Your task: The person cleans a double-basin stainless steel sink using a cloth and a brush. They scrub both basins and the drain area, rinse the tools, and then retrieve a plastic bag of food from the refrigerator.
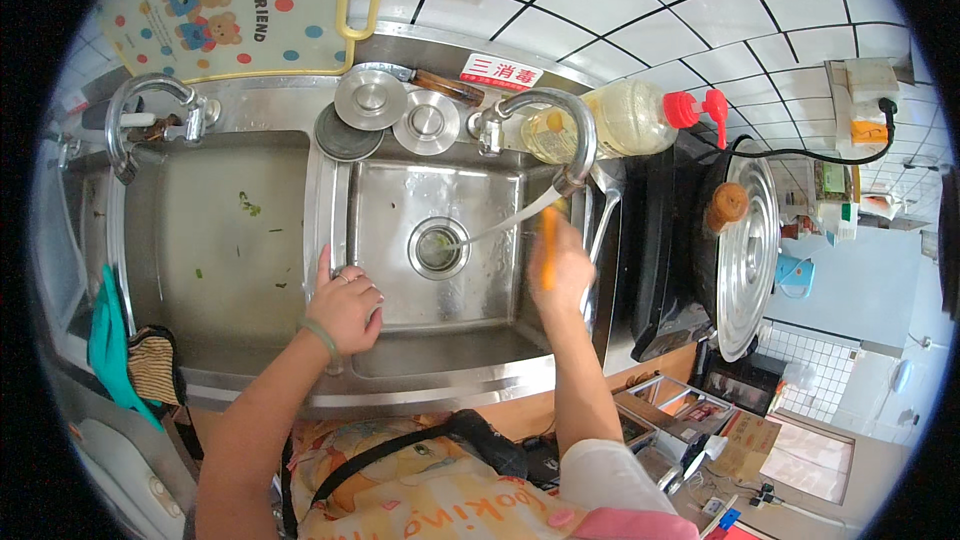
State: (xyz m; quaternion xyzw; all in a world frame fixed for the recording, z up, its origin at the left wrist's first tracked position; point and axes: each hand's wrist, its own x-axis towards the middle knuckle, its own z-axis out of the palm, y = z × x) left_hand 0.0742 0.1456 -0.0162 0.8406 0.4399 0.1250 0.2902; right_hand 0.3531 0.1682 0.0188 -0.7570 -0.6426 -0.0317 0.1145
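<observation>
My right hand (566,270) grips a small tool with an orange handle (550,247), just below the spout of the right tap (581,142). Motion blurs the tool, so its working end is unclear. A stream of water (510,221) runs from that tap toward the drain (439,247) of the right steel basin (480,191), where some green scraps lie. My left hand (346,307) rests on the steel divider (321,217) between the basins, its index finger stretched along it. It wears a ring and a pale green bangle, and no object shows in it.
Cloudy water with green leaf bits (250,202) stands in the left basin (225,315). Behind are metal lids (371,99), a wooden-handled knife (448,86) and a plastic pump bottle (630,120). A ladle (604,217) and a lidded wok (746,262) lie right; teal gloves (109,345) hang left.
</observation>
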